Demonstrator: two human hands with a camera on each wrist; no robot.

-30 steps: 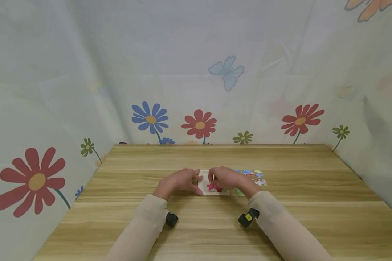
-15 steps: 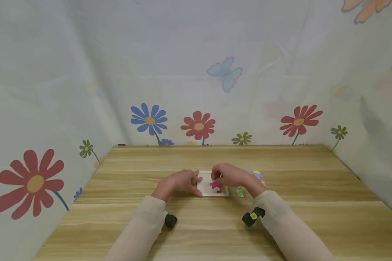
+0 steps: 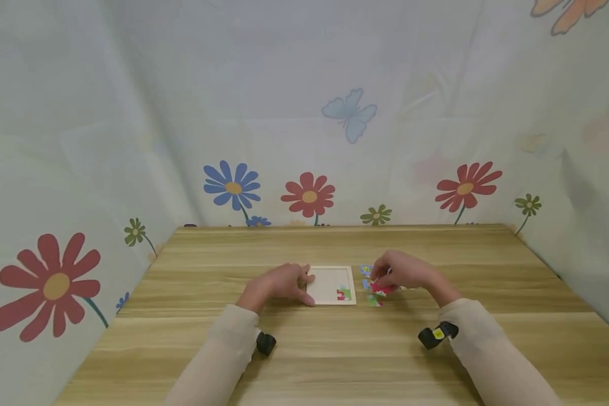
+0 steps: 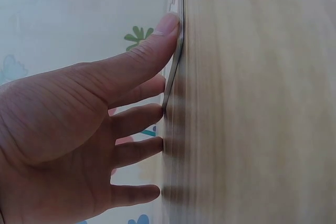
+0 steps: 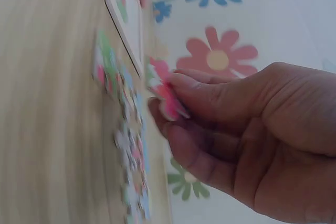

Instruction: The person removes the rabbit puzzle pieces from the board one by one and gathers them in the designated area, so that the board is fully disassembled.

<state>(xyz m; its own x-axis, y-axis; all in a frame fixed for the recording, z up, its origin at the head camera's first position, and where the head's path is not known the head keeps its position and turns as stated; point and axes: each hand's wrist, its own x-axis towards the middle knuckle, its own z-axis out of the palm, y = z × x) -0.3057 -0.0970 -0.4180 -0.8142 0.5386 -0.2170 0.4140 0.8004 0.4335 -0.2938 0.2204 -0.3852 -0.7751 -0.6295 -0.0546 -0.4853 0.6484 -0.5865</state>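
Observation:
My left hand [image 3: 284, 282] rests at the left side of a pale wooden puzzle board [image 3: 325, 282]. In the left wrist view the thumb [image 4: 167, 24] lies on the board's edge, and the other fingers reach out fairly straight. One green and red jigsaw piece [image 3: 344, 293] lies in the board's lower right corner. Over the loose pieces to the right, my right hand [image 3: 403, 270] pinches a red and pink jigsaw piece [image 5: 164, 90] between thumb and fingers. That piece is tilted and held clear of the others in the right wrist view.
Several loose jigsaw pieces [image 5: 131, 145] lie on the wooden table [image 3: 304, 349] just right of the board, partly hidden under my right hand in the head view. A flower-printed curtain [image 3: 264, 113] hangs behind the table.
My right hand has moved right, from over the board to over the loose pieces, carrying the red jigsaw piece. The green and red piece now shows uncovered in the board. My left hand stays put.

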